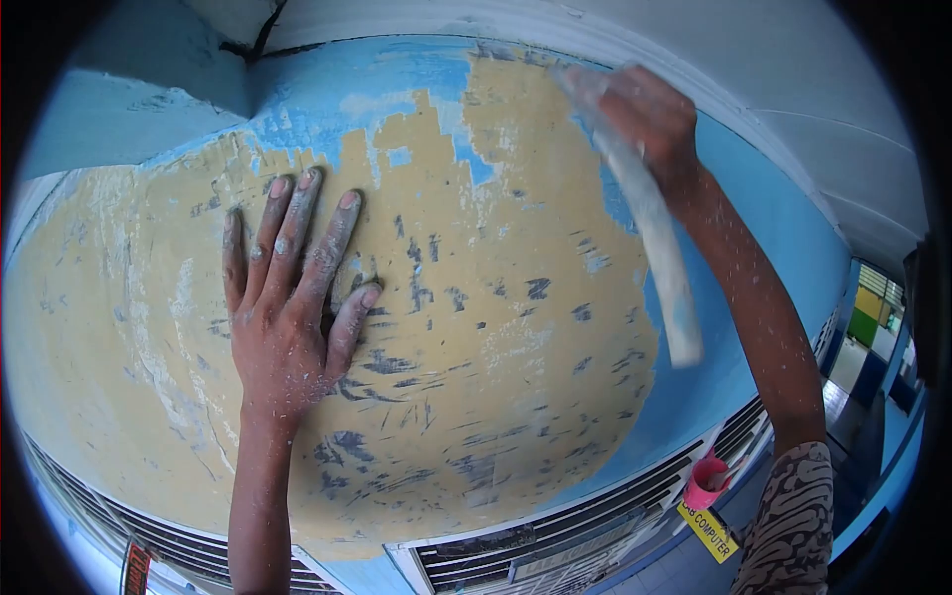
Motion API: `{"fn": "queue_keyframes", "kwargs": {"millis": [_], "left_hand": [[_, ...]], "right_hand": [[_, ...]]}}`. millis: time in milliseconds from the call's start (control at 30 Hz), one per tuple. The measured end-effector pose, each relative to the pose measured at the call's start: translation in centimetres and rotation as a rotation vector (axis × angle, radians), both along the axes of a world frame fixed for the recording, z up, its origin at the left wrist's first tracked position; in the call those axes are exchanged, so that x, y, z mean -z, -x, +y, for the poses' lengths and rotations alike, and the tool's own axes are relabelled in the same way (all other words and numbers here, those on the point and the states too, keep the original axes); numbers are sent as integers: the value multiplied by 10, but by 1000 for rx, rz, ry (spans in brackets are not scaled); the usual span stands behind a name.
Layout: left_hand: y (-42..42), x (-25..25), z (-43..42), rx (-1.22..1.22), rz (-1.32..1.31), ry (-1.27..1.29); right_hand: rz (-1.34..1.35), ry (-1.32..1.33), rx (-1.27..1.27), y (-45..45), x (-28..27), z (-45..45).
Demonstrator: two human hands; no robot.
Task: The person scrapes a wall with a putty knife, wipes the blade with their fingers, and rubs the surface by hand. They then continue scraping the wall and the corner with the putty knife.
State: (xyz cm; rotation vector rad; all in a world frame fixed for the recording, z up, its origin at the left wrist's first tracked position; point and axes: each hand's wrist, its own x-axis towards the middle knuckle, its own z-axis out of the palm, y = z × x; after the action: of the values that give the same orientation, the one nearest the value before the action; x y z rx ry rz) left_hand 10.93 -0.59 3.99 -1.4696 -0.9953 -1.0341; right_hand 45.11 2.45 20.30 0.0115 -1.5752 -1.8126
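Note:
My left hand [293,288] lies flat on the tan scraped part of the wall [446,327], its fingers spread and dusty, holding nothing. At the upper right, my right hand [640,119] is closed around a long pale tool [650,233], blurred by motion. The tool slants down to the right from the hand, over the border between the tan surface and the blue paint [724,297]. Its upper end is close to the tan patch's top edge and too blurred to make out. Flaked blue paint remnants [397,74] and dark marks show on the wall.
A pale ceiling edge [783,129] curves above the wall, and a blue beam [149,109] juts out at upper left. Below are louvred windows [555,535], a pink cup [706,484] and a yellow sign [707,531]. A corridor [858,347] lies at the right.

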Motion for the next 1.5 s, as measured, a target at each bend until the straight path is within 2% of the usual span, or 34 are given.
{"fn": "queue_keyframes", "kwargs": {"millis": [167,233,367,433,467,600,700,733,900,967,1133,1200,1333,1433,1500], "left_hand": [[-1,0,0,-6,7,6],[0,-1,1,-2,4,-10],[0,-1,0,2,-3,-5],[0,-1,0,-7,8,-3],[2,-1,0,-12,12,-6],[1,0,1,8,9,-4],[0,1,0,6,0,2],[0,0,0,1,5,-2],[1,0,0,15,5,2],[1,1,0,12,-5,3],[1,0,-1,31,-8,3],[1,-1,0,34,-2,0],[1,0,0,17,1,0],[0,0,-1,18,-7,1],[1,0,0,19,-11,-4]], "right_hand": [[98,-58,-12,3,10,10],[-4,-92,27,4,8,7],[80,-20,-37,-2,-4,6],[118,-67,40,8,12,4],[48,-67,66,9,17,2],[48,-41,-36,-10,-10,9],[149,-143,50,9,13,10],[65,-83,46,10,20,8],[50,-154,42,-15,-11,14],[174,-161,100,4,6,7],[13,-80,90,-3,9,2],[131,-34,33,-8,1,2],[83,-109,70,13,28,5],[221,-19,23,-2,9,1],[221,-44,24,-1,14,7]]}}
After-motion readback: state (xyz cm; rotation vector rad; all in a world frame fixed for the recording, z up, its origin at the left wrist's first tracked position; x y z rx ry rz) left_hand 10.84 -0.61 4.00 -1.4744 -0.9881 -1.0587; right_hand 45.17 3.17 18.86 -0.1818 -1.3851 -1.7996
